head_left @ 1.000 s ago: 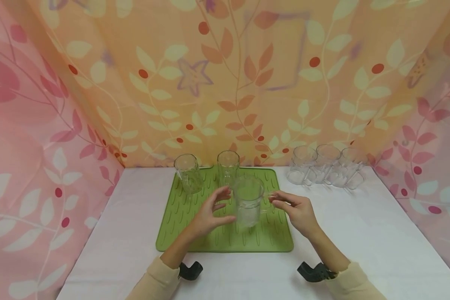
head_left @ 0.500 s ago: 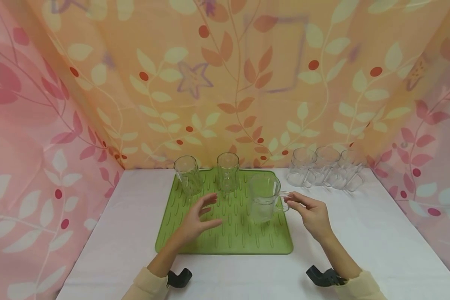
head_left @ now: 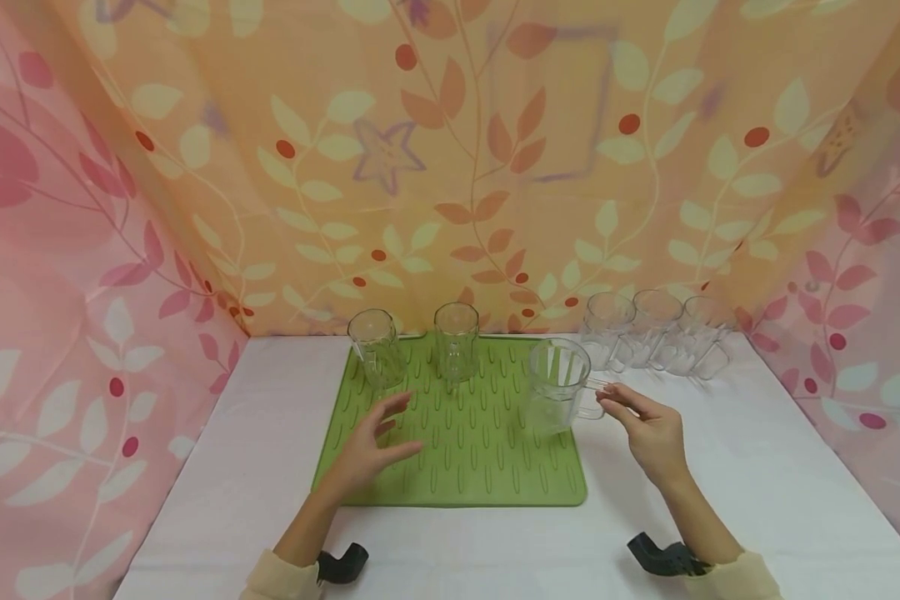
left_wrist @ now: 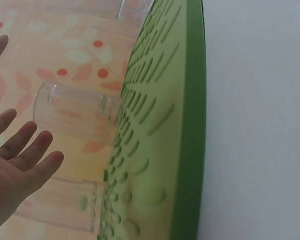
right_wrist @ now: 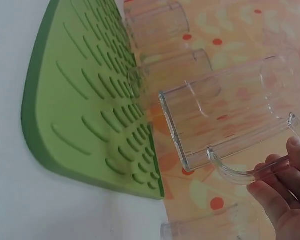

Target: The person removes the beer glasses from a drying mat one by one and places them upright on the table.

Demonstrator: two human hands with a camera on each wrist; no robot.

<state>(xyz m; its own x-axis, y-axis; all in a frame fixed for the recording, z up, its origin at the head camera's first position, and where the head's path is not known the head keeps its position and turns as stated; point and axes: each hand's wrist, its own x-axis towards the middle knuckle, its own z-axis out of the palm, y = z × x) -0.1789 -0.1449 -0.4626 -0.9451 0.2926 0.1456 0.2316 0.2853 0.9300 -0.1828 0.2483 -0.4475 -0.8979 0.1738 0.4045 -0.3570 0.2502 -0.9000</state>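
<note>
A clear glass mug (head_left: 558, 387) is held upright over the right side of the green ridged mat (head_left: 457, 450). My right hand (head_left: 656, 433) pinches its handle between thumb and fingers; the right wrist view shows this mug (right_wrist: 230, 115) raised off the mat, its base toward it. Over the mat's left part hovers my left hand (head_left: 371, 450), fingers spread and holding nothing. Two more glass mugs, one at the back left (head_left: 377, 350) and another at the back middle (head_left: 457, 346), stand upright on the mat.
Several clear glass mugs (head_left: 656, 329) stand close together at the back right of the white-covered table (head_left: 720, 467). Patterned cloth (head_left: 465, 167) hangs behind the table, and pink cloth (head_left: 60, 333) borders it on both sides.
My right hand has carried the mug rightward from the mat's middle to its right side. My left hand has drawn away from the mug, back to the left.
</note>
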